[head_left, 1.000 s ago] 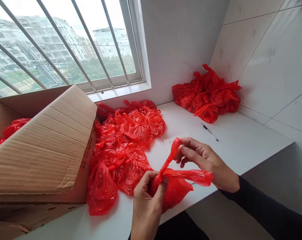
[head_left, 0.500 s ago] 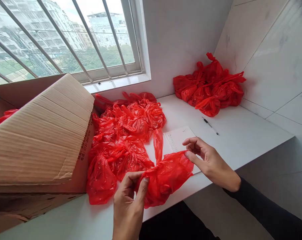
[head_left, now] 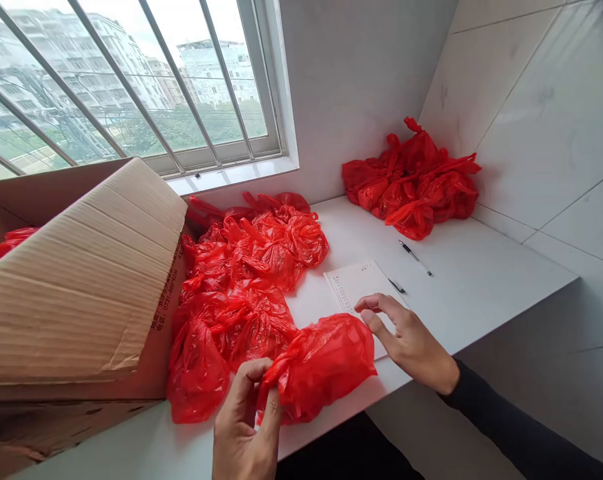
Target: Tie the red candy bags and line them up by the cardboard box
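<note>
1. Here we see the left hand (head_left: 248,423) pinching the gathered end of a red bag (head_left: 331,363) between thumb and fingers. The bag lies sideways above the near edge of the table (head_left: 501,287), its full end toward the right; we cannot tell whether the tabletop bears any of its weight.
2. At the bag's far right corner we find the right hand (head_left: 406,340), thumb and fingers curved and slightly parted. We cannot tell whether its thumb tip touches the plastic.
3. The held bag is rounded and filled, but its red film hides the contents from us.
4. Just beyond it we see a notepad (head_left: 354,283) with small writing too fine for us to read; the bag and the right hand cover its near part. A dark pen (head_left: 396,286) lies at its right side, partly hidden, and a clear pen (head_left: 415,258) with black ends lies farther right.
5. To the left we see a crowded group of red bags (head_left: 261,257), bulging and overlapping so that we cannot count them surely. Their contents are also veiled.
6. Beside them, at the left, stands a cardboard box (head_left: 76,287), cut off by the picture's edge. Over its raised flap we glimpse red plastic (head_left: 12,241) inside; the rest of the interior is hidden.
7. At the far right, against the wall, we see another heap of bags (head_left: 414,183), knotted and piled together.
</note>
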Motion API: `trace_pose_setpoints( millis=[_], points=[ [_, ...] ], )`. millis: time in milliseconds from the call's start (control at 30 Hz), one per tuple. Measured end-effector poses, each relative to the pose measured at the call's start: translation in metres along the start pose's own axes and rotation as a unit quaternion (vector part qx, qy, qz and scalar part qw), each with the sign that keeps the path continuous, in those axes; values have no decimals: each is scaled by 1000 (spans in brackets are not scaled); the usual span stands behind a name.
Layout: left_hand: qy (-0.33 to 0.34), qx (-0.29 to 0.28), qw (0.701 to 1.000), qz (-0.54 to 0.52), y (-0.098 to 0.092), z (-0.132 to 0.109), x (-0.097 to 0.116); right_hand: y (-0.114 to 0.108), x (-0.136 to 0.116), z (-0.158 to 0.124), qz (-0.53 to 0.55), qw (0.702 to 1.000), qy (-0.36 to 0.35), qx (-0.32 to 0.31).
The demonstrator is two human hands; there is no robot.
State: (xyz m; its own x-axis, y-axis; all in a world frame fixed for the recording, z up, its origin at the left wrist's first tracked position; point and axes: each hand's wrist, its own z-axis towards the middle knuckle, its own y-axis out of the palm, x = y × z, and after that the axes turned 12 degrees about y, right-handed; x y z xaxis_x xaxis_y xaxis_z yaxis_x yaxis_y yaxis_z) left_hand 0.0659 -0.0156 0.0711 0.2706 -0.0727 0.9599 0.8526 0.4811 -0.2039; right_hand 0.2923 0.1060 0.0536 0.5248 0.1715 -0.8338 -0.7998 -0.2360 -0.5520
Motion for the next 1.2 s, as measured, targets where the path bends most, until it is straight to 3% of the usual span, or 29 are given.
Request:
trace_pose_setpoints(
  millis=[100, 233, 467, 567, 667, 767, 833, 967, 1200],
  points=[
    [14, 9, 1000, 5, -1, 0, -2, 18, 34, 4, -134, 989, -66, 1],
    [20, -46, 998, 45, -1, 4, -2, 34, 71, 3, -267, 962, -59, -17],
    [11, -60, 998, 22, -7, 11, -3, 18, 97, -1, -287, 956, -60, -10],
    [22, -66, 997, 29, -5, 8, 0, 9, 78, -5, -197, 979, -45, 17],
    [52, -80, 995, 39, 0, 5, 6, 1, 32, -13, -35, 997, -40, 51],
    [83, -100, 990, 51, 5, 4, 13, -2, -18, -16, 59, 995, -77, 2],
    [92, -105, 989, 47, 6, 4, 17, 0, -37, -15, 70, 991, -109, -27],
    [68, -54, 996, 27, 5, 2, 18, 6, -42, -13, 80, 987, -134, -24],
    [11, 28, 998, 48, 2, 1, 15, -5, -37, -23, 172, 984, 1, 45]
  ],
)
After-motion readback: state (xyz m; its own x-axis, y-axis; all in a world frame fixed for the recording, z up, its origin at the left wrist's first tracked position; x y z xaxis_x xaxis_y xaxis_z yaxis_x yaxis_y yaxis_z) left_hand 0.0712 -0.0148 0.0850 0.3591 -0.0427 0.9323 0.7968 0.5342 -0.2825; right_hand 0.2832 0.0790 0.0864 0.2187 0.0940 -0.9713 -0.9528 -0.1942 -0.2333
